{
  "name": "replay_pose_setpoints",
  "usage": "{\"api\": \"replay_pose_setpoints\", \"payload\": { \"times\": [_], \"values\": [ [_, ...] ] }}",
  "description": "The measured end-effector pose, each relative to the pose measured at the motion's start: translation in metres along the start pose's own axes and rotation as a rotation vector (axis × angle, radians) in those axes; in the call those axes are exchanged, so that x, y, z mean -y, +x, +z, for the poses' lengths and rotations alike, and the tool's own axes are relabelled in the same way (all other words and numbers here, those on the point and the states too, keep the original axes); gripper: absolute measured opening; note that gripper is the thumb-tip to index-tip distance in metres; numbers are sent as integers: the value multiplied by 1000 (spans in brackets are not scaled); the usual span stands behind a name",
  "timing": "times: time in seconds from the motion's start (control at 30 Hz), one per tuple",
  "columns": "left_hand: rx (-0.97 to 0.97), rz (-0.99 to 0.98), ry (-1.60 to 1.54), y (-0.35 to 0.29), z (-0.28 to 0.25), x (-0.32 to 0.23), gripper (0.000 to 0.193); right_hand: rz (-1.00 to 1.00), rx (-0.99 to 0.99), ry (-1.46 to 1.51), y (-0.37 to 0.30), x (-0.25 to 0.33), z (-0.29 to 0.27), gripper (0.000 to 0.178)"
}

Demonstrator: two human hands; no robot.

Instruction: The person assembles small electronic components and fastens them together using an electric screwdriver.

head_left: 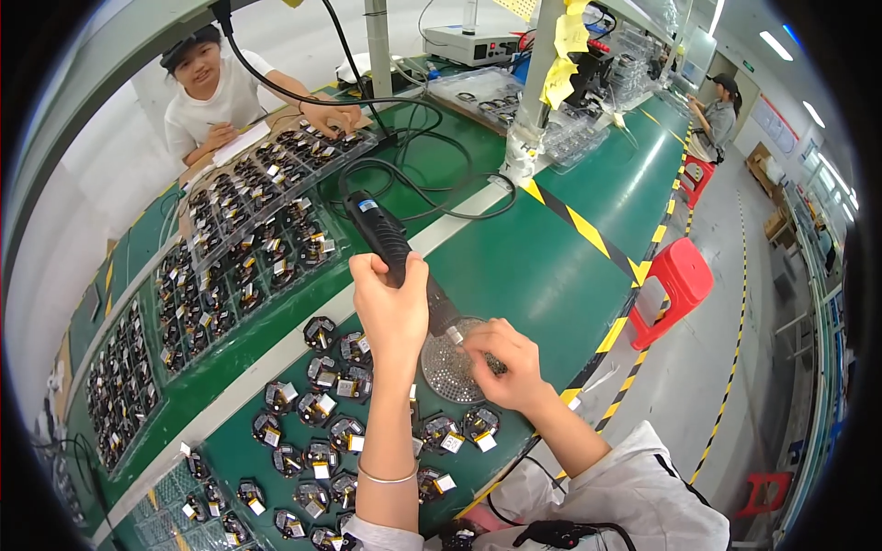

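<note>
My left hand (395, 303) is wrapped around a black electric screwdriver (381, 230), which slants down and to the right. The tool's front end points at a round grey plate dotted with small holes (446, 381) on the green bench. Over that plate, my right hand (505, 363) has its fingers pinched together at the screwdriver's tip; whatever is between them is too small to make out. Beside and below my left forearm lie several round black electronic modules (317, 409), each with a small silver or white battery attached.
Clear trays of similar modules (248, 248) fill the left of the green bench (570, 285). Across it, a person (216, 101) reaches into one tray. Black cables (441, 156) loop behind the screwdriver. A red stool (675, 285) stands right; another person (721, 115) sits farther back.
</note>
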State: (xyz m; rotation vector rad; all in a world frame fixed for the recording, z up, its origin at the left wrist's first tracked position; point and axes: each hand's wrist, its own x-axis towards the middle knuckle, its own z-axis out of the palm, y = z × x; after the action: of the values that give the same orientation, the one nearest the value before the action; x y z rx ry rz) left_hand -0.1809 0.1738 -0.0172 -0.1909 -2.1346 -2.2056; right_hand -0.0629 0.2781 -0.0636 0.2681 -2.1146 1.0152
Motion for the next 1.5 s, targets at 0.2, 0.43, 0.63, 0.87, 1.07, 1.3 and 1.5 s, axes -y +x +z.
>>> {"api": "replay_pose_setpoints", "payload": {
  "times": [0.2, 0.43, 0.63, 0.87, 1.07, 1.3, 1.5],
  "values": [
    [-7, 13, 94, -9, 9, -1, 32, 136, -147, 88, -3, 4, 11, 20],
    [-16, 79, 53, -16, 23, -2, 33, 335, -286, 213, -7, 0, 16, 17],
    [-75, 108, 130, -8, 15, 18, 35, 497, -333, 400, -6, 7, 28, 15],
    [-46, 152, 101, -23, 39, 7, 33, 608, -335, 440, -11, 9, 5, 11],
    [-51, 112, 139, -16, 14, 6, 35, 599, -190, 506, -13, 6, 20, 9],
    [-37, 62, 77, -3, 9, 5, 34, 169, 60, -119, -2, 11, -3, 17],
    [4, -10, -121, 4, 8, 10, 34, 133, 333, -413, -13, 8, -18, 28]
  ]
}}
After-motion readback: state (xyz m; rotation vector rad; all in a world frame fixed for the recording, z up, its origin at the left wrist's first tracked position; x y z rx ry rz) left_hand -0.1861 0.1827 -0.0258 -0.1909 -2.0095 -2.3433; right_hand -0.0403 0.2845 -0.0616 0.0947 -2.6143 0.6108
